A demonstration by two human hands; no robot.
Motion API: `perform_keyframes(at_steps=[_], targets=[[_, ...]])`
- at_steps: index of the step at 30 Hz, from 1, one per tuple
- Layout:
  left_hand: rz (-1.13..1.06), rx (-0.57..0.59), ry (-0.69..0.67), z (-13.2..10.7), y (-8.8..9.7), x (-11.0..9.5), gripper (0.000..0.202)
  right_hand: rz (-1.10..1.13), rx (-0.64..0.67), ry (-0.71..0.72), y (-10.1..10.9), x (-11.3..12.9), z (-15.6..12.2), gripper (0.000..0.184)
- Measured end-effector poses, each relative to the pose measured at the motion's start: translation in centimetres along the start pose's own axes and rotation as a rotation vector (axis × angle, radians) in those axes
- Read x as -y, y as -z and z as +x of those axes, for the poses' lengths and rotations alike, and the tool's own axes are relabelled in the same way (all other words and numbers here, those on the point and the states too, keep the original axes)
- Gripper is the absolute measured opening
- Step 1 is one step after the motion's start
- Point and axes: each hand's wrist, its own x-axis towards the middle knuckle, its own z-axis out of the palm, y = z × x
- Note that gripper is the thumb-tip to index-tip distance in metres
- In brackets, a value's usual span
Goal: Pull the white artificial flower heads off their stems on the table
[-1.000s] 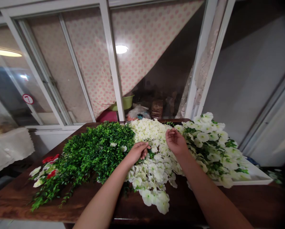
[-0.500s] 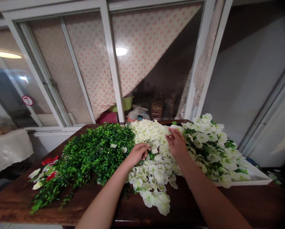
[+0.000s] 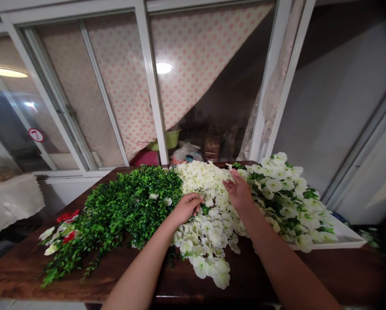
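My left hand [image 3: 189,207] is closed in a pinch over the middle of a pile of white artificial flowers [image 3: 208,232]. Whatever its fingertips grip is too small to make out. To the right and slightly farther away, my right hand [image 3: 240,193] is raised above the same pile, its fingers apart and the index finger stretched away from me. A small white spot shows by that fingertip, and I cannot tell whether the finger touches it. A little green leaf [image 3: 205,209] pokes out beside my left fingers.
Left of the white pile lies a mass of green artificial foliage [image 3: 131,198], with red flowers [image 3: 69,215] at its far left. More white flowers [image 3: 286,202] fill a white tray [image 3: 347,239] on the right. Everything rests on a dark wooden table [image 3: 21,275] before a sliding window [image 3: 162,107].
My right hand has shifted slightly, its index finger stretching farther up and away. My left hand stays in nearly the same place, still pinched.
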Motion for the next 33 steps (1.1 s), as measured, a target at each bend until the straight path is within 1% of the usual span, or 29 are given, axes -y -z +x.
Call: perform_keyframes(at_steps=[4, 8, 14, 19, 22, 25, 28, 30, 33], targets=[[-0.001, 0.013, 0.001, 0.0, -0.1, 0.2, 0.040, 0.020, 0.053, -0.028, -0.2, 0.5, -0.1, 0.034], [0.033, 0.012, 0.004, 0.0, -0.1, 0.2, 0.041, -0.015, 0.128, -0.036, -0.4, 1.0, -0.5, 0.035], [0.071, 0.023, -0.004, -0.2, -0.2, 0.0, 0.041, -0.043, 0.141, -0.012, -0.3, 0.9, -0.4, 0.034], [0.097, 0.032, -0.009, -0.4, -0.3, -0.1, 0.040, 0.005, 0.130, 0.052, 0.1, 0.6, 0.0, 0.046], [0.101, 0.026, -0.001, -0.4, -0.3, -0.2, 0.040, -0.010, 0.144, 0.095, 0.2, 0.3, -0.2, 0.055], [0.100, 0.024, -0.001, -0.4, -0.2, -0.1, 0.040, -0.065, 0.146, 0.139, 0.0, -0.3, -1.0, 0.060], [0.116, 0.027, -0.004, -0.4, -0.1, 0.1, 0.039, -0.152, 0.100, 0.164, -0.6, -1.2, -2.2, 0.063], [0.130, 0.027, 0.000, -0.3, -0.1, 0.2, 0.039, -0.231, 0.071, 0.176, -1.0, -1.8, -2.8, 0.061], [0.137, 0.030, -0.008, -0.3, -0.2, 0.2, 0.038, -0.381, 0.090, 0.203, -1.2, -2.5, -3.2, 0.055]])
